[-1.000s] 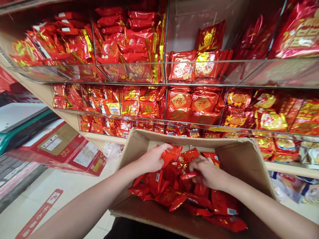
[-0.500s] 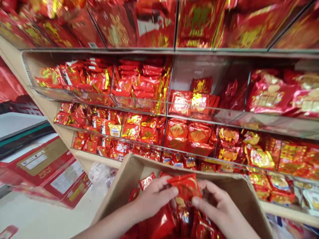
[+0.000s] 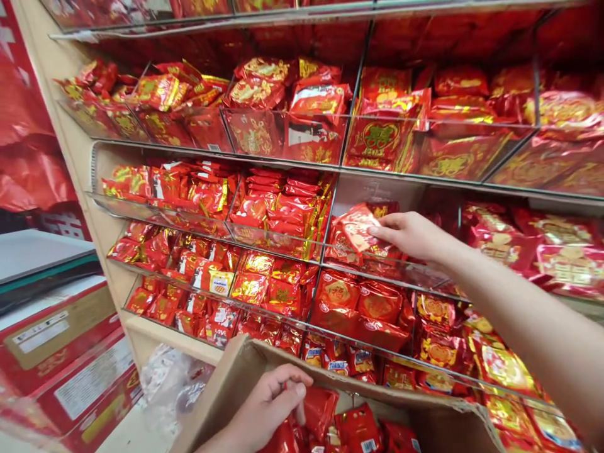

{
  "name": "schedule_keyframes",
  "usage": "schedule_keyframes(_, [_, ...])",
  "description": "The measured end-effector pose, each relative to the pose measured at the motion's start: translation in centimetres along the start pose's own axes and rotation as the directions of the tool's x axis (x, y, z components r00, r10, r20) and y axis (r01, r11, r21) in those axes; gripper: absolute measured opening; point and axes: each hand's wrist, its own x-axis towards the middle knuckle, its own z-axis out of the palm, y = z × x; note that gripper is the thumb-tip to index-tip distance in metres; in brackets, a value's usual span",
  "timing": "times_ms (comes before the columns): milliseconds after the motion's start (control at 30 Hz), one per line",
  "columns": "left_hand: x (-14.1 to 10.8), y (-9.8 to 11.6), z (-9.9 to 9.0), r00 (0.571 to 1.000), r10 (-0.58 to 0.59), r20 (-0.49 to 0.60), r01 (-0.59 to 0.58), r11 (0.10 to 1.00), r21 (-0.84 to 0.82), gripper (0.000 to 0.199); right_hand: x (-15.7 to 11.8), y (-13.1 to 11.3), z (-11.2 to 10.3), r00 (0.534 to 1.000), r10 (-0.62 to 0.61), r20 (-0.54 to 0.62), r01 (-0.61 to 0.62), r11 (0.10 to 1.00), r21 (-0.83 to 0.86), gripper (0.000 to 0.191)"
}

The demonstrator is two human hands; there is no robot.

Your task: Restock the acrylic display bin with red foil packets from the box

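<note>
My right hand (image 3: 413, 236) is raised to the middle shelf and holds a red snack packet (image 3: 358, 228) over the compartment right of centre, above the other red and gold packets lying there. My left hand (image 3: 268, 406) is down in the open cardboard box (image 3: 226, 393) at the bottom, its fingers curled on a red packet (image 3: 318, 409) among several more red packets in the box.
Clear-fronted shelves (image 3: 302, 167) with dividers fill the view, stocked with red and gold packets. Red cartons (image 3: 61, 358) are stacked at the lower left, and a crumpled clear plastic bag (image 3: 172, 384) lies beside the box.
My right hand has lifted out of the box with a packet and reached up to the shelf. The view has tilted upward. My left hand stays in the box.
</note>
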Motion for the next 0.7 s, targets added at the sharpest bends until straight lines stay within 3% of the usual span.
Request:
schedule_keyframes(100, [0.4,-1.7,-0.5,0.999,-0.004,-0.032,0.002,0.999,-0.045,0.045,3.6,-0.1,1.3,0.992,0.029,0.122,-0.029,1.0,0.0,0.018])
schedule_keyframes(233, [0.7,-3.3,-1.0,0.999,-0.012,-0.039,0.009,0.998,-0.067,0.046,5.0,-0.2,2.7,0.973,0.022,0.229,0.054,0.946,-0.319,0.013])
schedule_keyframes(300, [0.7,-3.4,-1.0,0.999,-0.034,-0.031,0.032,0.997,-0.077,0.048,4.8,-0.3,3.5,0.96,0.026,0.278,0.091,0.912,-0.401,0.017])
schedule_keyframes(367, [0.6,-3.1,-1.0,0.997,-0.076,-0.011,0.075,0.994,-0.076,0.052,4.5,-0.5,4.2,0.966,0.051,0.252,0.071,0.889,-0.452,0.035])
schedule_keyframes(433, [0.6,-2.9,-0.9,0.994,-0.113,0.009,0.113,0.992,-0.053,0.057,4.3,-1.1,4.9,0.97,0.138,0.201,-0.025,0.875,-0.483,0.06])
schedule_keyframes(500, [0.7,-3.0,-0.9,0.991,-0.132,0.016,0.133,0.99,-0.038,0.06,4.4,-1.8,5.4,0.954,0.242,0.177,-0.127,0.861,-0.493,0.074])
schedule_keyframes(633, [0.9,-3.7,-0.8,0.995,-0.096,-0.02,0.095,0.993,-0.077,0.058,4.9,-2.9,6.1,0.943,0.29,0.163,-0.169,0.841,-0.515,0.073])
schedule_keyframes(700, [0.6,-3.1,-0.7,0.991,-0.132,-0.03,0.121,0.959,-0.256,0.048,5.1,-3.1,6.2,0.946,0.277,0.171,-0.152,0.84,-0.52,0.07])
